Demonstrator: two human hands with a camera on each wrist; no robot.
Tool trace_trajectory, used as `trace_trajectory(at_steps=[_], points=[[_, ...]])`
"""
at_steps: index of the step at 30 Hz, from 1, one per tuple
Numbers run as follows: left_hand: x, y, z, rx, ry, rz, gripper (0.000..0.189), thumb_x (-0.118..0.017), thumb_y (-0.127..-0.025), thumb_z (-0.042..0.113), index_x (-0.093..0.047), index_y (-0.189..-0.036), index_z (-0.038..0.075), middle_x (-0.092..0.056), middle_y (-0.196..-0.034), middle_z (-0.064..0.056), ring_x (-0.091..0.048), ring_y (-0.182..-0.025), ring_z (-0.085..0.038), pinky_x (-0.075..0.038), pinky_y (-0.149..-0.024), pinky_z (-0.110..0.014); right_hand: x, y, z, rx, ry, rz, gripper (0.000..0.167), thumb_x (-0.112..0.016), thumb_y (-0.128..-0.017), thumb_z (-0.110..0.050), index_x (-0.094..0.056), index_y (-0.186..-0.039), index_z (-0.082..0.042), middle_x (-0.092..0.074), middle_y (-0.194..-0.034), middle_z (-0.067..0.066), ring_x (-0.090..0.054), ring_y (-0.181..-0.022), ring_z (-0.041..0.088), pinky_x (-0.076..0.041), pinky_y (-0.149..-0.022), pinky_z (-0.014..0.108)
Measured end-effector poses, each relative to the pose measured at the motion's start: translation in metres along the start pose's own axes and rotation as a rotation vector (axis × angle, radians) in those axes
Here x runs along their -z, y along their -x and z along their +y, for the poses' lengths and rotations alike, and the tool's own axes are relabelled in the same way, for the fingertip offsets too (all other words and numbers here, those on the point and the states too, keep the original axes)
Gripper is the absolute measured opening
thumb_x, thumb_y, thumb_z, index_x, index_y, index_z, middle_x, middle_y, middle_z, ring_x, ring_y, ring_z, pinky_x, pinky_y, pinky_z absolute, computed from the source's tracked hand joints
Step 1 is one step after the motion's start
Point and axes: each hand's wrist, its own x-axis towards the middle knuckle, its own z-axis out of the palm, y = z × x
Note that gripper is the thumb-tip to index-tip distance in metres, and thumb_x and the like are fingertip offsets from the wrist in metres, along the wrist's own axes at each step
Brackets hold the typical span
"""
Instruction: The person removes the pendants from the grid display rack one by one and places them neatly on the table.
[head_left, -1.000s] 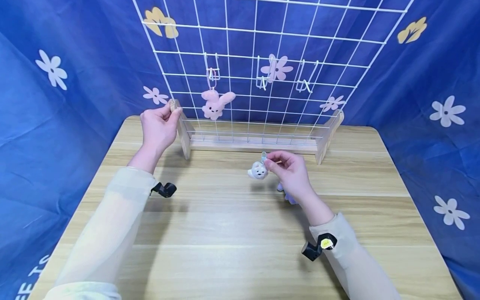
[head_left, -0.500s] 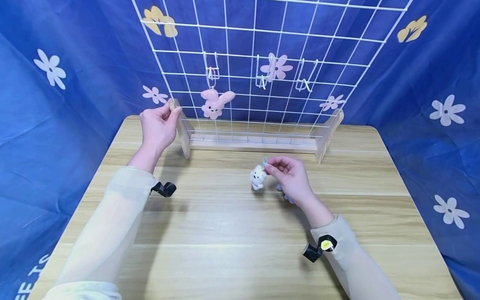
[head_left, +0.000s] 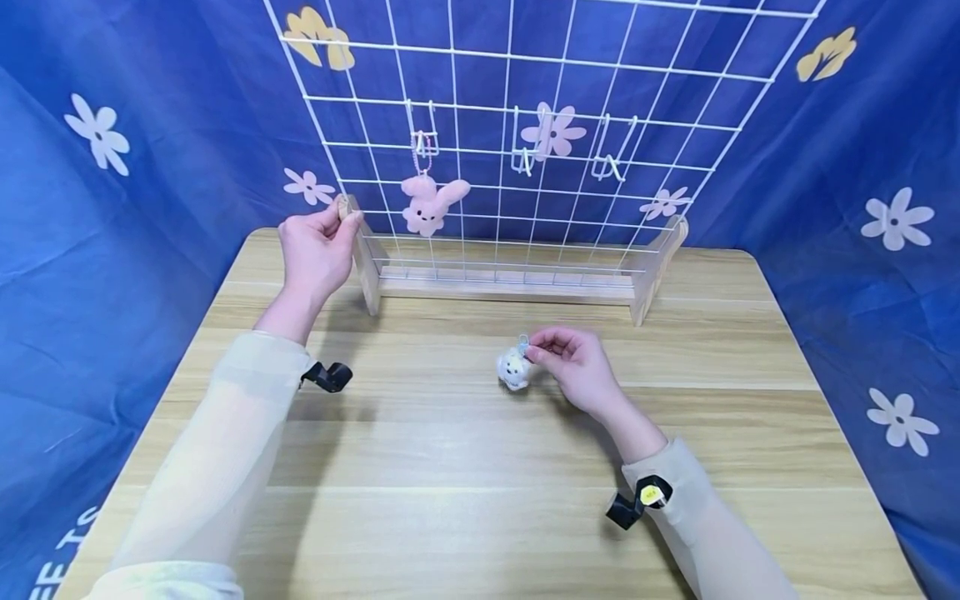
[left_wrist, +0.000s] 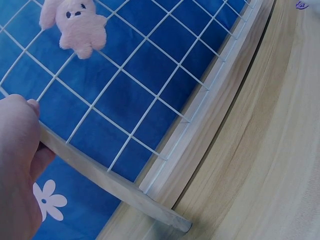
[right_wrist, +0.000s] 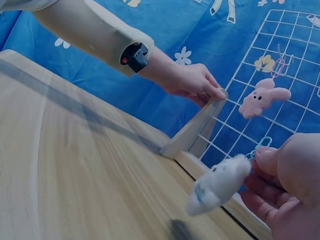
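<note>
My right hand [head_left: 582, 370] pinches a small white plush keychain [head_left: 513, 369] by the pale blue clasp [right_wrist: 263, 143] at its top. The plush hangs in the air over the table, its dark-eyed face showing in the head view. With thumb and fingers my left hand [head_left: 315, 254] grips the top of the left wooden foot [head_left: 365, 268] of a white wire grid rack [head_left: 508, 137]. A pink bunny plush keychain [head_left: 426, 205] hangs by a pink bead chain on the grid's left hook [head_left: 424, 143].
Two more white hooks, a middle one [head_left: 522, 160] and a right one [head_left: 609, 164], are on the same grid. The right wooden foot [head_left: 659, 268] stands near the back of the wooden table [head_left: 420, 517]. A blue flowered curtain [head_left: 892, 317] surrounds the table.
My right hand has come down and toward me with the white plush, which has swung round. A purple object seen under that hand earlier is now out of sight. My left hand keeps its place.
</note>
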Motion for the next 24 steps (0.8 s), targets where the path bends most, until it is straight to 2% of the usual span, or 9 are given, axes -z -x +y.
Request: trace_trajectory(at_steps=[12, 20, 24], points=[[0.000, 0.000, 0.000, 0.002, -0.006, -0.007, 0.029, -0.076, -0.100, 0.020, -0.072, -0.127, 0.009, -0.071, -0.123, -0.012, -0.073, -0.104, -0.011, -0.060, -0.086, -0.017, -0.001, 0.009, 0.008, -0.052, -0.011, -0.104, 0.008, -0.070, -0.096, 0.010, -0.070, -0.104, 0.011, -0.074, -0.099, 0.017, -0.071, -0.088, 0.016, -0.063, -0.081, 0.023], [0.000, -0.001, 0.000, 0.013, -0.004, -0.010, 0.031, -0.076, -0.100, 0.019, -0.071, -0.128, 0.008, -0.071, -0.122, -0.014, -0.073, -0.103, -0.011, -0.060, -0.085, -0.018, -0.004, 0.012, 0.016, -0.045, -0.025, -0.132, 0.009, -0.069, -0.095, 0.012, -0.069, -0.104, 0.012, -0.074, -0.098, 0.017, -0.071, -0.088, 0.016, -0.064, -0.082, 0.026], [0.000, 0.000, 0.002, 0.020, 0.007, -0.004, 0.030, -0.078, -0.099, 0.018, -0.072, -0.127, 0.009, -0.071, -0.122, -0.014, -0.073, -0.103, -0.011, -0.060, -0.083, -0.016, -0.007, 0.012, 0.021, -0.076, -0.045, -0.136, 0.010, -0.068, -0.096, 0.011, -0.068, -0.106, 0.013, -0.074, -0.099, 0.016, -0.071, -0.087, 0.014, -0.065, -0.081, 0.028]])
